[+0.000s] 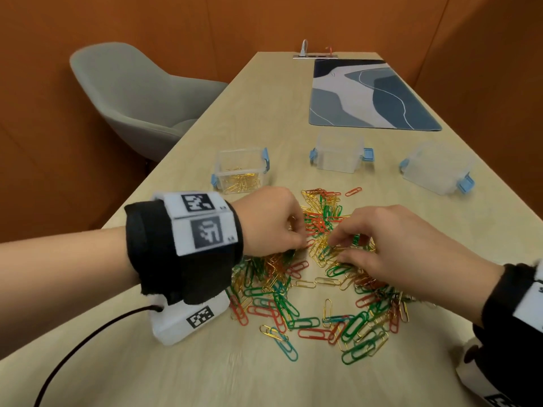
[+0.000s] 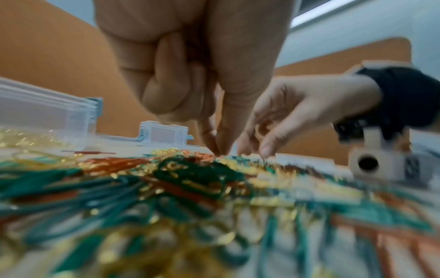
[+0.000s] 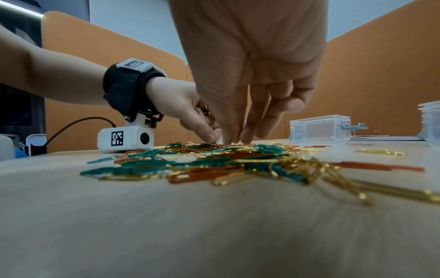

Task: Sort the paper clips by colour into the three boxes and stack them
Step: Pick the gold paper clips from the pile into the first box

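A heap of gold, green and red paper clips (image 1: 308,289) lies spread on the table before me. My left hand (image 1: 301,243) has curled fingers, keeps gold clips (image 3: 205,111) in its palm, and pinches into the heap's top left. My right hand (image 1: 336,249) points its fingers down beside it, thumb and fingertips (image 3: 232,140) pinching at a clip in the heap's middle. Behind the heap stand three clear boxes with blue latches. The left box (image 1: 239,171) holds gold clips. The middle box (image 1: 339,152) and the right box (image 1: 437,168) look empty.
A blue-grey desk mat (image 1: 370,95) lies farther back on the right. A grey chair (image 1: 141,95) stands off the table's left edge. A black cable (image 1: 88,342) runs from the left wrist camera across the near left corner.
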### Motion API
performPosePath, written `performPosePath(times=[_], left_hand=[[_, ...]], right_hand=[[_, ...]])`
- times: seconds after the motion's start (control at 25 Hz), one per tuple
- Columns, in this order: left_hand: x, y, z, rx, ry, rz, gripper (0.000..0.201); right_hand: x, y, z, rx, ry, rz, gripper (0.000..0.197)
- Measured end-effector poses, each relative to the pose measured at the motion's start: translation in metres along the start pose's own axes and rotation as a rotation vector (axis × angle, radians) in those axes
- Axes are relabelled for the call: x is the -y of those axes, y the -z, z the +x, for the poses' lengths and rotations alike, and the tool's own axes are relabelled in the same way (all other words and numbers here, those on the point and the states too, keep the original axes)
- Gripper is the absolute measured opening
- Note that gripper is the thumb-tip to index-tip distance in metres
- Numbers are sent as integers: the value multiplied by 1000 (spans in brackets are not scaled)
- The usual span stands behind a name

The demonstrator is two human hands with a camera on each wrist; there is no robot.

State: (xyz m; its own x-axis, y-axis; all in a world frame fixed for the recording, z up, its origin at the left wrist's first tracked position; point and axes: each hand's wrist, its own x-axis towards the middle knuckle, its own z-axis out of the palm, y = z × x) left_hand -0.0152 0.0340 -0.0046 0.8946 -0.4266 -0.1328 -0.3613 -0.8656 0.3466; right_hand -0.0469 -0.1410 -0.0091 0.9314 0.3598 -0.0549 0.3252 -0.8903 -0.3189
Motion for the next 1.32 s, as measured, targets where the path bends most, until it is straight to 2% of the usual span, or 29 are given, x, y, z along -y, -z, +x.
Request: performPosePath(times=[0.12,0.2,0.32,0.4,0.64,0.8,1.0,1.08,1.2,1.32], left_hand=[[5,7,-3,18,61,-140,15],[0,5,-3,30,2,-84,25],[-13,-1,2,30,-103,54,41],[-16,-4,7,42,-126,94,45],[-11,-5,6,56,-95,103,22],[-5,-1,4,100,-42,30,12],[11,15,6,1,95,-138,18],[12,16,5,-30,102,-124,19],[-2,12,-1,-22,-4,-27,26],[-16,3,3,34,-93,45,40]], right_hand=[[0,-2,5,27,23,-36,29],[0,-3,8,44,16,-70,25],[0,0,8,46,-15,-53,5],[-1,0,6,53,-35,-55,13],[-2,2,3,-35,-101,-67,14],[-3,3,4,1,-75,-15,12],[-3,3,6,88,-70,-11,44],[-3,0,9,114,-53,0,44],[-3,-1,11,99,-55,34,35],[-2,-1,10,90,-65,50,39]])
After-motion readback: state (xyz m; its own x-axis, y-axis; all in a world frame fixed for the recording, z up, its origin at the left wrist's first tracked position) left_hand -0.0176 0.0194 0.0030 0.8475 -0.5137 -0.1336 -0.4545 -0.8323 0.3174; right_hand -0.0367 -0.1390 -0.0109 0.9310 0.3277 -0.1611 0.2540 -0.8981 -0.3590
